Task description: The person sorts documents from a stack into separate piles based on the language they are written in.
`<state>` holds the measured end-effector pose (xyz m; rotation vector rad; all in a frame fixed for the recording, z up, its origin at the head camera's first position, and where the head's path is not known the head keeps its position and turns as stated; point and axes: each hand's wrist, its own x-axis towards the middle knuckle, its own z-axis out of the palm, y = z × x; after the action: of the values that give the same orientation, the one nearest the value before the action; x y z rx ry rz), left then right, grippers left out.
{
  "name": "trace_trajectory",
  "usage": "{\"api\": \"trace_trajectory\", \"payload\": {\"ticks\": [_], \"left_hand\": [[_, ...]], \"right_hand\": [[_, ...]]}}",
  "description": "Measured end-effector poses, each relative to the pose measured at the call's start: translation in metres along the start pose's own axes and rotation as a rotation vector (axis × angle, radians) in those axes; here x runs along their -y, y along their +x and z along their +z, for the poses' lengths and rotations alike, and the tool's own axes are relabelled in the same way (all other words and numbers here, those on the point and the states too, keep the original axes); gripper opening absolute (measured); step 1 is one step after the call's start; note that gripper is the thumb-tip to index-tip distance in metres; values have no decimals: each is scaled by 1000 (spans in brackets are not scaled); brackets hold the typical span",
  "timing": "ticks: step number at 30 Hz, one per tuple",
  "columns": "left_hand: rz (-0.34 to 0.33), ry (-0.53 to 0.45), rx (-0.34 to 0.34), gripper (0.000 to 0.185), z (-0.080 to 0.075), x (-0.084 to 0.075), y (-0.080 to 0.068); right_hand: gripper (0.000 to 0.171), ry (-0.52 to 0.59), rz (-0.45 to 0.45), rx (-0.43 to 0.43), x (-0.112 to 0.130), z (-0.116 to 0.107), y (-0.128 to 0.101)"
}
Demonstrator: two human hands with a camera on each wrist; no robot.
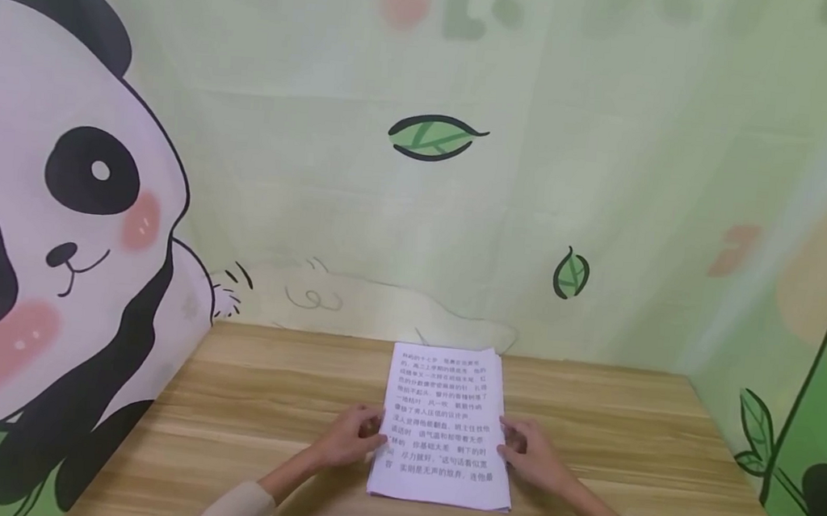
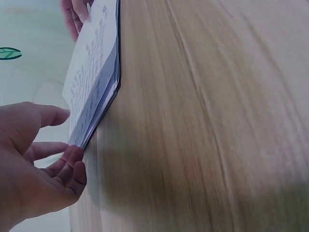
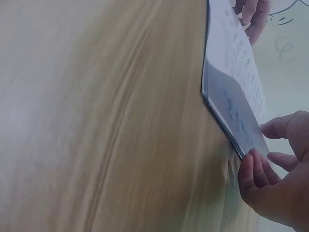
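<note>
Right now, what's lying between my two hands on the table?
In the head view, the stack of printed papers lies between the left hand and right hand, each gripping one side edge.

I'm at a wooden desk [image 1: 241, 406] in a child's study corner (panda mural [image 1: 50, 246], painted bamboo leaves [image 1: 433, 136]).

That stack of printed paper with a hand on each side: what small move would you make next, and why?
Probably lift both sides together a little. The left hand and right hand already pinch the long edges of the paper stack, and the wrist views show those edges raised slightly off the wooden table. The sheets look a bit uneven, so an even lift should keep them from sliding apart.
</note>
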<state>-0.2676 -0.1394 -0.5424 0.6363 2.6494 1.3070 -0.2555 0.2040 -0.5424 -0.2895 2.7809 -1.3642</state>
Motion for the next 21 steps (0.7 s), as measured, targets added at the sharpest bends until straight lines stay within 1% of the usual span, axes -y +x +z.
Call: {"api": "trace_trajectory", "payload": {"ticks": [3,6,8,11,16,18,21], "left_hand": [[-37,-100,-49,47,2,0,2],[-103,-211,-90,46,4,1,4],[-148,-255,-120,43,6,1,6],[-214,-296,-165,38,7,1,8],[-286,-322,-208,35,8,-1,8],[-301,-325,-212,35,8,-1,7],[-320,-358,-208,38,8,-1,7]], "right_hand": [[50,124,50,-3,-1,2,1],[49,230,107,6,-3,4,3],[50,287,143,18,-4,4,3],[53,350,179,51,-4,3,3],[56,378,231,104,-2,1,1],[56,375,245,112,-2,0,0],[56,403,246,124,-3,-1,-1]]}}
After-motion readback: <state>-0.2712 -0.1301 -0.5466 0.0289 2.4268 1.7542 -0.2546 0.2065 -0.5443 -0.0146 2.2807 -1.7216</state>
